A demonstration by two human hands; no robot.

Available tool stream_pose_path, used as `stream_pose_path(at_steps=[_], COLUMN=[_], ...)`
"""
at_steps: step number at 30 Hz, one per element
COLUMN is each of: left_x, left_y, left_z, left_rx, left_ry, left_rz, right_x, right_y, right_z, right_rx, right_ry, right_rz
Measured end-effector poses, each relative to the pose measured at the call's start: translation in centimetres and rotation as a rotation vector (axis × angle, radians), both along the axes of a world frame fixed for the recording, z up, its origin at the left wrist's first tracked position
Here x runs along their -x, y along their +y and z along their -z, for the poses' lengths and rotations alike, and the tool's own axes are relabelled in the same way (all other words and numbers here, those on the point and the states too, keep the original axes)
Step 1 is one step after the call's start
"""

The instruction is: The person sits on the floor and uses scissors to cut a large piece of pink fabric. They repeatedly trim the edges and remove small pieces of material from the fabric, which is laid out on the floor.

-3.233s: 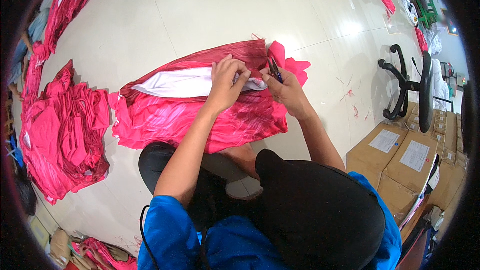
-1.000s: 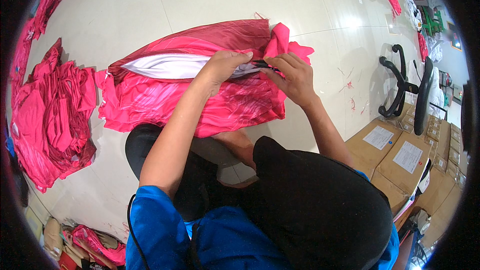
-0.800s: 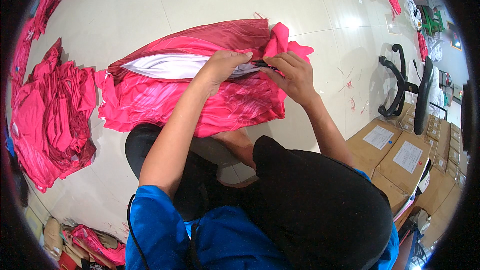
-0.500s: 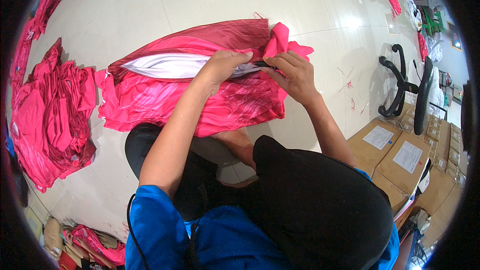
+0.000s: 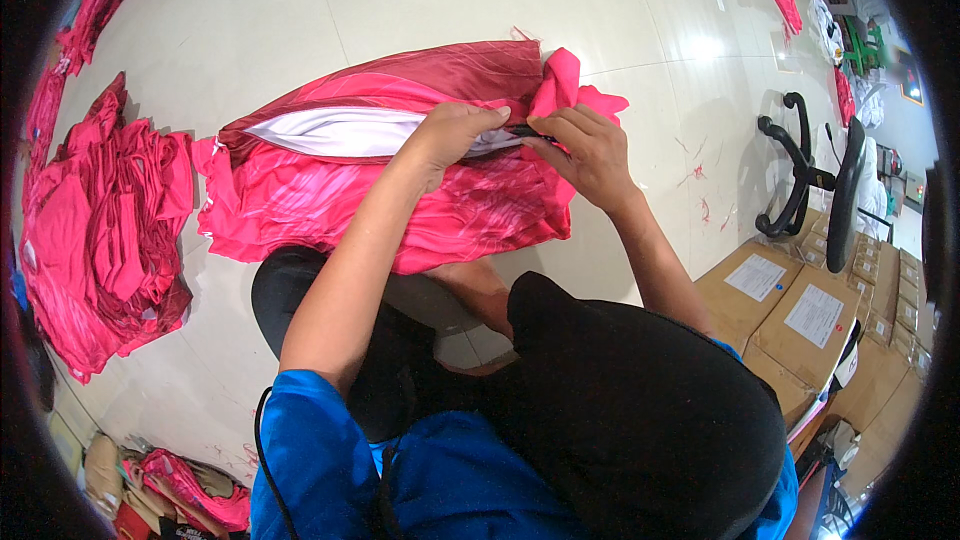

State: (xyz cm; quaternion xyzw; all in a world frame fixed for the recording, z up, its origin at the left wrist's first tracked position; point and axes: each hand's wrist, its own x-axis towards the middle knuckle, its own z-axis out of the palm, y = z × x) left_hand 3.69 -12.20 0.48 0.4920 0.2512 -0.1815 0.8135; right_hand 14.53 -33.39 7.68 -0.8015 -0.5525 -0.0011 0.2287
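Left hand (image 5: 447, 137) is pinching the garment (image 5: 305, 202) on the floor (image 5: 430, 0); right hand (image 5: 588, 147), curled tight, is gripping a dark tool (image 5: 521, 130), seemingly working at the opening (image 5: 345, 130); next move is likely needing steady tension.

One spread pink garment (image 5: 480, 210), one dark tool (image 5: 522, 130), one chair (image 5: 847, 195), two large white labels (image 5: 757, 277).

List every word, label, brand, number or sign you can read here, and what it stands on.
Two white sheets on the cardboard boxes: printed, too small to read.
Small labels on the stacked boxes behind: too small to read.
Dark cloth at the lower left: pale marks, too small to read reliably.
Pink garment under the hands: no lettering visible.
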Motion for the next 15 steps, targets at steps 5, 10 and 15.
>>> stream_pose_path(at_steps=[5, 10, 15], left_x=[0.0, 0.1, 0.0], left_y=[-0.1, 0.0, -0.1], left_z=[-0.5, -0.1, -0.5], left_rx=[-0.011, 0.052, -0.031], left_ry=[0.010, 0.005, 0.017], left_rz=[0.008, 0.024, 0.016], right_x=[0.0, 0.6, 1.3], right_y=[-0.3, -1.3, -2.4], right_z=[0.4, 1.5, 1.8], right_rx=[-0.002, -0.080, -0.192], right_ry=[0.028, 0.332, 0.634], right_rz=[0.001, 0.191, 0.372])
